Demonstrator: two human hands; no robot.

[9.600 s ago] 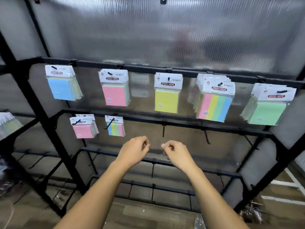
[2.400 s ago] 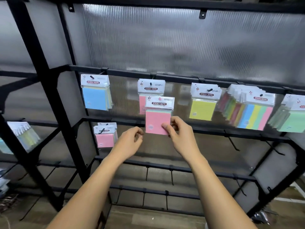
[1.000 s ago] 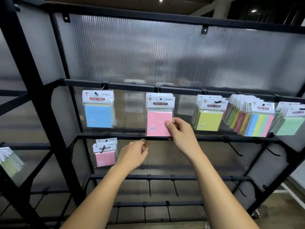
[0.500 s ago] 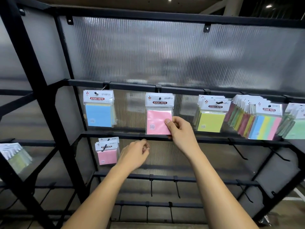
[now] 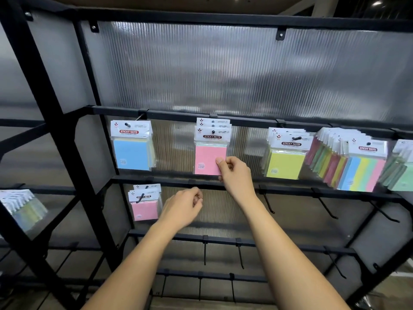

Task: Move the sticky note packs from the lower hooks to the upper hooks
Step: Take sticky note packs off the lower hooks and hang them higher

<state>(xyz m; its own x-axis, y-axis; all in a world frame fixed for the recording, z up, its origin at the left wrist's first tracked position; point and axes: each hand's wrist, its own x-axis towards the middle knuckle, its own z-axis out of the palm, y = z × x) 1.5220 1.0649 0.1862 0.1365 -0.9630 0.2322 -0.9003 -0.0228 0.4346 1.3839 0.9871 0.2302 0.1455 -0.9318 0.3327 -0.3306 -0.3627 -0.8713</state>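
**Pink pack [image 5: 207,161] on the upper hook [image 5: 213,132], right hand [image 5: 234,173] at its corner**

Your right hand's grip is closed on the lower right corner of the pink pack, thumb on its face. The pack hangs at the front of a small stack on the upper hook. Your left hand [image 5: 183,209] sits lower, in front of the second rail [image 5: 290,190], its grip curled closed with nothing visible in it. Just to its left, the lower pink packs [image 5: 144,211] hang on a lower hook [image 5: 140,198]. Along the upper row, blue packs [image 5: 131,154] hang to the left; yellow packs [image 5: 286,163], striped packs [image 5: 362,173] and green packs [image 5: 403,177] hang to the right.
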